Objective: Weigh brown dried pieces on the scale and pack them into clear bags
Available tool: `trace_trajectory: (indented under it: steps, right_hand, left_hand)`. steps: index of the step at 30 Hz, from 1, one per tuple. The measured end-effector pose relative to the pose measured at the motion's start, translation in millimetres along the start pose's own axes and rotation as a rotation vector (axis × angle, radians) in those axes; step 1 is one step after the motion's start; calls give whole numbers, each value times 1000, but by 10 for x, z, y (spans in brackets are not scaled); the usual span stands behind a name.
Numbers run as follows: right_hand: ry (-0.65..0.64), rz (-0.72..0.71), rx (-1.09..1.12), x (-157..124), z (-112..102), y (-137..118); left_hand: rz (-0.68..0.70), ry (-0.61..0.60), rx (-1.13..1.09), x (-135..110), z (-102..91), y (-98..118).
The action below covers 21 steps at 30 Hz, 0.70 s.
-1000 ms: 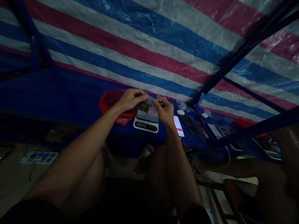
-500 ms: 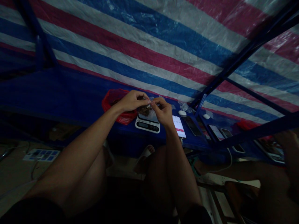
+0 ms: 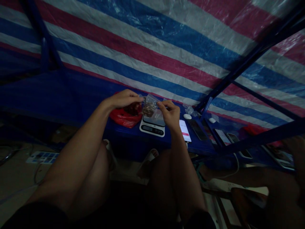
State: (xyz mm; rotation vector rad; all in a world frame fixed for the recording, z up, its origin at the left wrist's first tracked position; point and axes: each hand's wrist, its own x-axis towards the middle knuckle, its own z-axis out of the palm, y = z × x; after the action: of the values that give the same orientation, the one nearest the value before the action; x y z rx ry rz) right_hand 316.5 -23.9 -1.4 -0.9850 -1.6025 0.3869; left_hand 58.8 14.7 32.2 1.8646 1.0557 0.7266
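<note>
A small clear plastic bag (image 3: 149,107) with brown pieces inside hangs between my hands, above a white digital scale (image 3: 152,129). My left hand (image 3: 125,98) is closed in a pinch at the bag's upper left edge. On its other side, my right hand (image 3: 170,112) grips the upper right edge between thumb and fingers. A red plastic bag (image 3: 126,120), open and holding dark brown pieces, lies left of the scale, partly beneath my left hand. The scale's display is too dim to read.
Right of the scale lie a lit phone (image 3: 185,130), a dark phone (image 3: 199,129), a white rounded case (image 3: 187,116) and crumpled clear plastic (image 3: 190,110). Blue metal bars (image 3: 228,78) cross in front of a striped tarp (image 3: 143,51). Another person's hand (image 3: 295,146) shows at far right.
My hands have moved apart, the left one leftward and the right one slightly right. The clear bag now shows spread between them, and more of the scale is visible.
</note>
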Motion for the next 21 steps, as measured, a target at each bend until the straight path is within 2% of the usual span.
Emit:
trace_trajectory:
  steps: [2,3,6,9,13,14,16,19,21]
  right_hand:
    - [90,26,-18,31,-4,24]
    - [121,48,-30,59,4,44]
    - [167,111,-62,190,94,127]
    - [144,121,-55,325,263,196]
    - [-64,81,-92,331,463,179]
    - [-131,80,-132,299,492,155]
    - [-256,85,-224,213,526,93]
    - [-420,74,-323,80,555,-8]
    - [-543,43,-361,8,580,-75]
  left_hand:
    - [-129,-91,146,4,-98,-148]
    - [-169,-84,243,16,-128,-231]
    - [-183,80,519,60,-138,-408]
    - [-115,266,645,48,-82,-333]
    - [60,593,665,-53,-74,-24]
    - [78,636,673,-69,-95,7]
    - [19,645,700,-73,-152,-46]
    - [-200,521,661,-11,-223,-310]
    - [-266,524,609,49,-243,-442]
